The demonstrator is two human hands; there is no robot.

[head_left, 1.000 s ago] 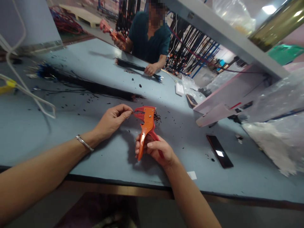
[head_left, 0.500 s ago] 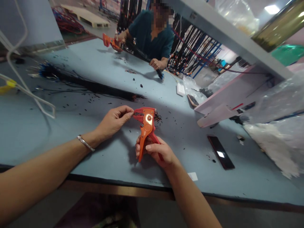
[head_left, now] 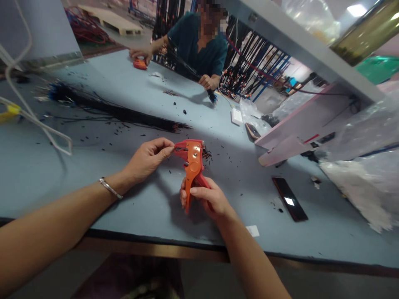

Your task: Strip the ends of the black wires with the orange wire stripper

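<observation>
My right hand is wrapped round the handles of an orange and red wire stripper, held above the table with its jaws toward the left. My left hand is closed in a pinch, fingertips at the mouth of those jaws. Whatever lies between the fingertips is too small to make out. Behind the stripper's head lies a small heap of dark and reddish cut bits. Beyond my left hand, a long bundle of black wires rests on the table, blue and pale ends at the left.
Across the table, a co-worker's hand touches another orange tool; the other hand holds black wires. To the right lie a dark phone, a rolled sheet and clear plastic bags. A white cable hangs at left.
The stripper's handles have come slightly closer together in my right hand. My left hand stays at the jaws. The co-worker's orange tool has gone down onto the table.
</observation>
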